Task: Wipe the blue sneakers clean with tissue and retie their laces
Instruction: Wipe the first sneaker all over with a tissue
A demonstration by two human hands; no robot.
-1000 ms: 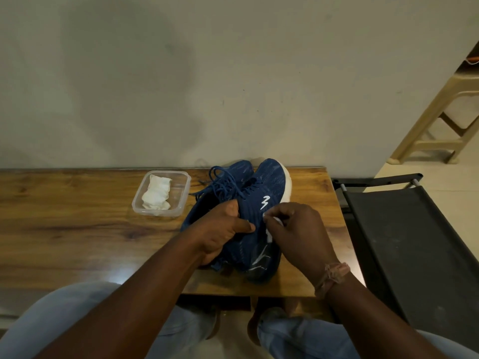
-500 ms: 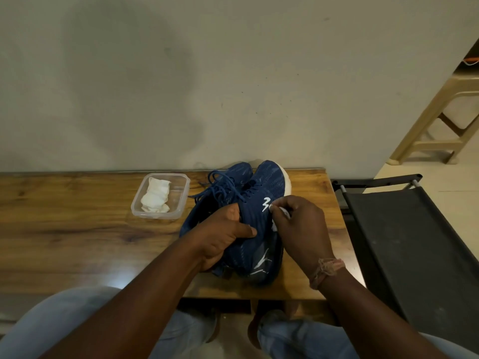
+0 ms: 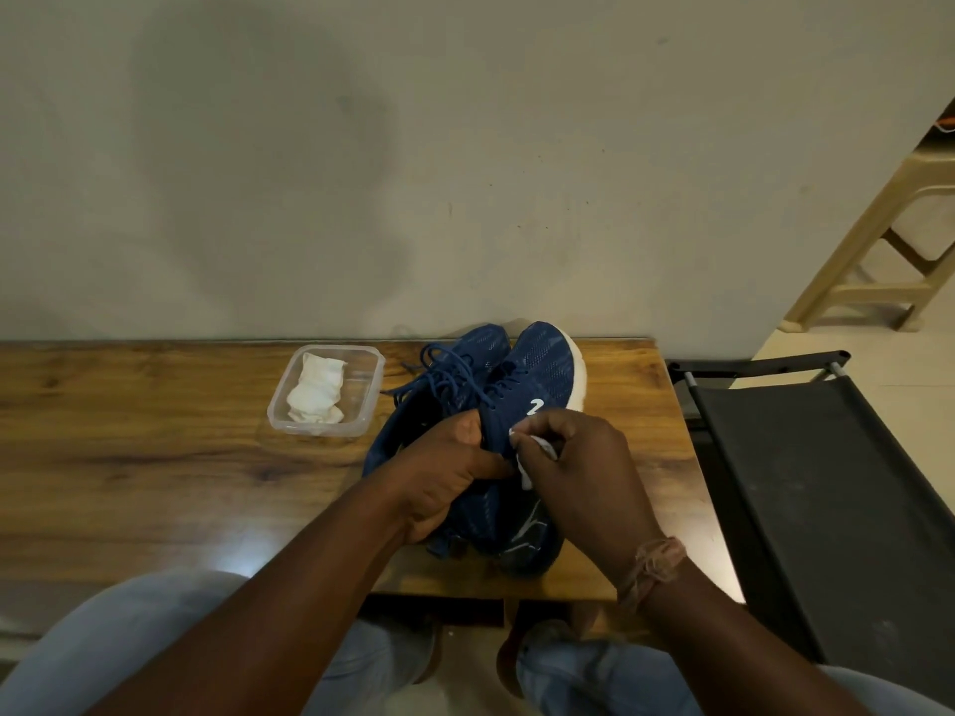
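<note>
Sneakers (image 3: 522,374) near worktop (image 3: 155,457) right edge, toes toward back edge; left hand (image 3: 444,472) grips near sneaker's upper, right hand (image 3: 579,467) pinches tissue (image 3: 537,449) against its side. Clear tub (image 3: 326,389) at back edge left of sneakers holds crumpled tissues (image 3: 316,389)

Wooden table (image 3: 129,457): blue sneakers (image 3: 537,369), clear container (image 3: 369,390) left beside them.

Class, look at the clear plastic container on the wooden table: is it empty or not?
Not empty. The lidless clear plastic container holds crumpled white tissue, visible through its open top.
</note>
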